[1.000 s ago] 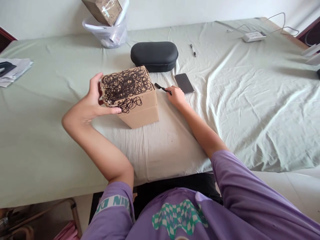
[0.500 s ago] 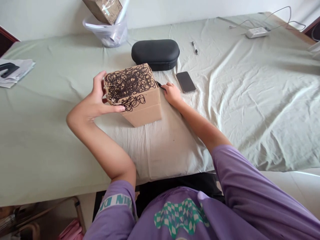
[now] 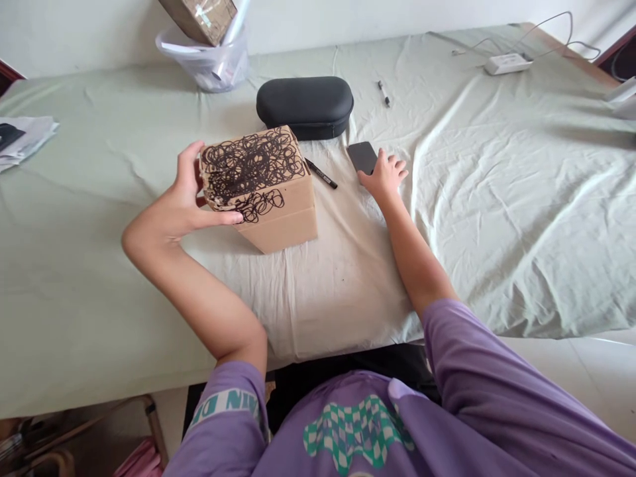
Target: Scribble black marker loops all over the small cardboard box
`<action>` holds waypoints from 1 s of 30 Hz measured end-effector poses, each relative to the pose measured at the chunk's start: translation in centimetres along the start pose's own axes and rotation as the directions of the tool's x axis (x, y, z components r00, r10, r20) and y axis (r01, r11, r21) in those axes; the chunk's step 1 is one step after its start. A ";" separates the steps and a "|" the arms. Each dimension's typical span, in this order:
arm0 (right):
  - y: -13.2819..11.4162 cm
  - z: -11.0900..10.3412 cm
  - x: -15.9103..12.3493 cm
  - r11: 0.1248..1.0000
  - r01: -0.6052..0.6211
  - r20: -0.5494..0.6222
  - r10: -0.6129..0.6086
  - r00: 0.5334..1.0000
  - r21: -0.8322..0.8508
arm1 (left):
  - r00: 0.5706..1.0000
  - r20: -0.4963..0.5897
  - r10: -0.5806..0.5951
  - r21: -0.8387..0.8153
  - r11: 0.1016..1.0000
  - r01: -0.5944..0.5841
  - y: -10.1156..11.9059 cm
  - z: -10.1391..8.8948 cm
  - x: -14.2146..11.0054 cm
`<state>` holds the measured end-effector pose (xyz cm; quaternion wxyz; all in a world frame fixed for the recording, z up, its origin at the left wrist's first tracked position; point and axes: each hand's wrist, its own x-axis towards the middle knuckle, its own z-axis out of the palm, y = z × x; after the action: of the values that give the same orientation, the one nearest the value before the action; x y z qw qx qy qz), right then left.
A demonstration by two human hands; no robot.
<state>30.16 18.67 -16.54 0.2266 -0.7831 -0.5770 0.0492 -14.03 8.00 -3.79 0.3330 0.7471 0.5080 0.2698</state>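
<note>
My left hand (image 3: 191,192) grips the left end of a cardboard box (image 3: 283,222), thumb on the near face and fingers behind the far corner. Black looping scribbles cover most of the box's top and run onto part of the near side. Just right of the box a black marker (image 3: 322,174) lies on the cloth, its far end close against the box. My right hand (image 3: 386,175) is open, fingers spread, over the near right part of a dark smartphone (image 3: 362,156). Whether it touches the phone I cannot tell.
Behind the box sits a black zip case (image 3: 305,103). A pen (image 3: 383,94) lies to its right. Farther back are a clear plastic bin (image 3: 213,66) with another box on it and a white power strip (image 3: 507,63). Papers (image 3: 32,139) rest at left on the green cloth (image 3: 89,278).
My right hand has let go of the marker and moved right to the phone, its fingers now spread. My left hand keeps its hold on the box. The view has shifted slightly.
</note>
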 end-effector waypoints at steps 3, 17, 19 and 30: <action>1.3 0.8 1.0 1.000 -0.005 0.041 0.005 0.999 0.003 | 1.000 0.000 0.025 0.014 1.000 -0.025 -0.3 0.1 0.3; -0.7 0.4 1.9 0.804 -0.172 0.288 0.002 0.958 0.570 | 0.996 -0.028 0.089 0.038 0.995 -0.088 0.8 1.3 1.3; -1.5 -0.3 1.8 0.757 -0.145 0.300 -0.070 0.952 0.637 | 0.997 -0.023 0.073 0.032 0.997 -0.072 0.8 1.2 1.4; -8.1 -15.9 -4.8 0.390 0.083 0.126 -0.481 0.868 0.917 | 0.985 -0.086 0.148 0.047 0.988 -0.144 4.2 3.0 1.5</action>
<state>26.82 11.40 0.11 0.4937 -0.4075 -0.6216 0.4514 -8.92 7.64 -2.33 0.2740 0.7760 0.4718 0.3164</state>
